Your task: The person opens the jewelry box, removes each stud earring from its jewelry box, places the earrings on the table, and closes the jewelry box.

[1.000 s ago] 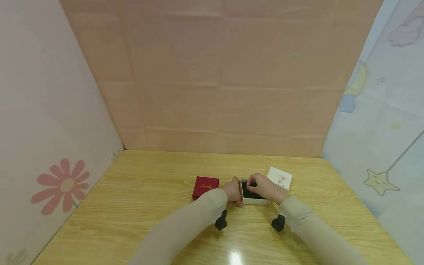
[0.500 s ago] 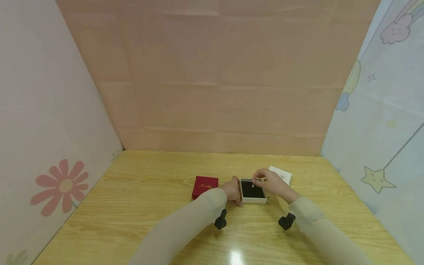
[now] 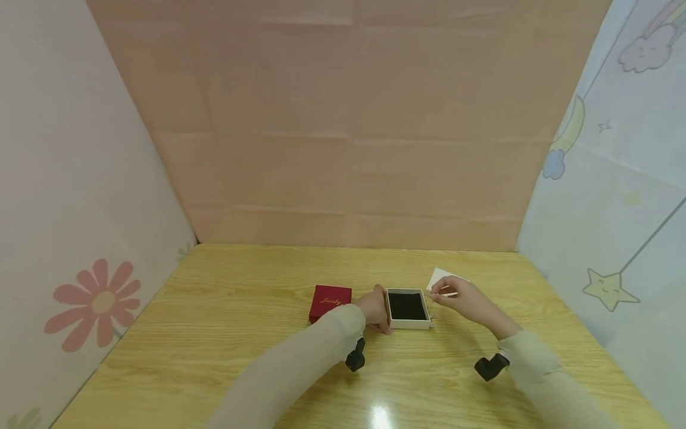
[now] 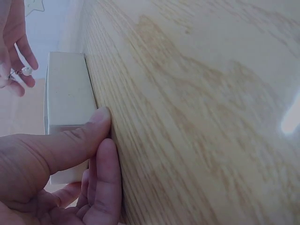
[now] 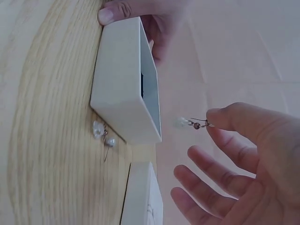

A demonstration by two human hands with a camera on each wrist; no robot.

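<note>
A white jewelry box (image 3: 410, 325) with a black pad inside stands open-topped on the wooden table. My left hand (image 3: 373, 307) holds it by the left side, the thumb against its front wall in the left wrist view. To the right of the box, my right hand (image 3: 462, 299) pinches a dangling earring (image 5: 196, 124) between thumb and index finger; its other fingers are spread. The held earring has a hook, a dark bead and a pale drop. Another earring (image 5: 105, 134) with a pearl lies on the table against the box's right wall.
Behind the right hand lies a white box lid (image 3: 438, 276) with a printed drawing, partly covered in the head view. A red jewelry box (image 3: 331, 298) with gold lettering sits left of the left hand. Patterned side walls and a beige back wall surround the table (image 3: 257, 274).
My right hand has moved right, from over the white box to beside it, with the earring in its fingertips. The black pad is now uncovered. My left hand keeps its place on the box.
</note>
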